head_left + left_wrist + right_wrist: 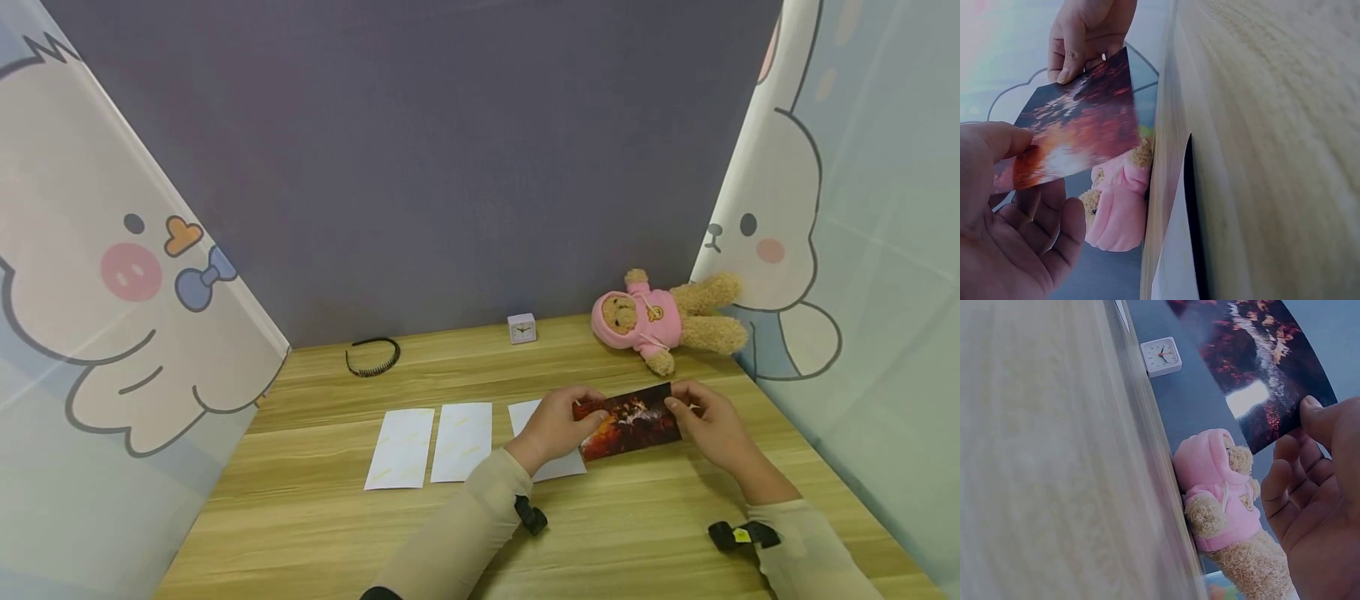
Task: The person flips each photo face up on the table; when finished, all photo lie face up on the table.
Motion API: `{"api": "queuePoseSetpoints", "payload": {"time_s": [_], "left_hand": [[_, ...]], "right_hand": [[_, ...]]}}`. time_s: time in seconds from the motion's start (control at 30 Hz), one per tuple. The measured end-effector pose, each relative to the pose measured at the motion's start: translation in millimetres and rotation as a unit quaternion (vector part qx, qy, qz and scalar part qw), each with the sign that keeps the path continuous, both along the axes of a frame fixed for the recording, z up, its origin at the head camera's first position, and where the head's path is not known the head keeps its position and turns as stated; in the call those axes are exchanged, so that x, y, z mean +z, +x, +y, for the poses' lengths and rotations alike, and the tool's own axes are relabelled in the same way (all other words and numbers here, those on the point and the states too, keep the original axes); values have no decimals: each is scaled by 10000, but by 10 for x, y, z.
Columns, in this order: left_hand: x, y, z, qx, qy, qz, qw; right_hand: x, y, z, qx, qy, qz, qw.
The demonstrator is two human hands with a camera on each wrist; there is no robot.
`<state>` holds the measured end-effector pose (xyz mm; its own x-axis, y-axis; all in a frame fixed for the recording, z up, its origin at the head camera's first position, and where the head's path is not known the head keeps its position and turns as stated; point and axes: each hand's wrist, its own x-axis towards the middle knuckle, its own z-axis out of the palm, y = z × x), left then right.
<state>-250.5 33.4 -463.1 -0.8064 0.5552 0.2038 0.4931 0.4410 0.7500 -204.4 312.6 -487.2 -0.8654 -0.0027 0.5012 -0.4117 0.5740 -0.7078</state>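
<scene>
Holding a glossy printed card (pixel 633 423) by its two ends, I have it raised over the wooden table (pixel 300 533), on my side of the plush bear (pixel 660 317). My left hand (pixel 561 423) pinches the end that glows orange, thumb laid over the face and fingers underneath; my right hand (pixel 711 425) pinches the opposite, darker end, its thumb on the print near the edge. The card is a rectangle, almost black at the right and running through deep red to fiery orange with whitish patches toward the left. A pale, broken streak marks its middle, glare shines toward the right end, and the card bows slightly. Left of the bear and closer to me than it, three white sheets (pixel 461 442) with faint yellow marks lie side by side, the one nearest the bear partly hidden by my left hand. Left of the bear stands a small pale clock (pixel 522 330); farther left of the bear lies a black toothed headband (pixel 386 365).
</scene>
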Motion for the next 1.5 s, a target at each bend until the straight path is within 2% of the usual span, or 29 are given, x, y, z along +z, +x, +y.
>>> {"api": "queuePoseSetpoints", "payload": {"time_s": [0.2, 0.37, 0.47, 0.67, 1.03, 1.27, 1.5], "left_hand": [[-10, -16, 2, 210, -104, -161, 9996], [-31, -44, 6, -34, 392, -335, 9987], [-30, -48, 5, -42, 532, -374, 9979], [-17, -44, 3, 140, 576, -248, 9979], [3, -43, -10, 213, 535, -236, 9981], [2, -66, -14, 246, 444, 141, 9986], [16, -49, -22, 334, 467, 209, 9981]], "right_hand": [[-19, -21, 20, -92, -134, -66, 9998], [-3, -11, 34, 41, -382, -148, 9992], [13, 4, 40, 177, -570, -200, 9980], [12, 2, 60, 490, -758, -207, 9957], [23, 8, 45, 495, -834, -289, 9949], [19, 8, 41, 313, -780, -370, 9958], [53, 27, 14, -16, -439, -218, 9988]]}}
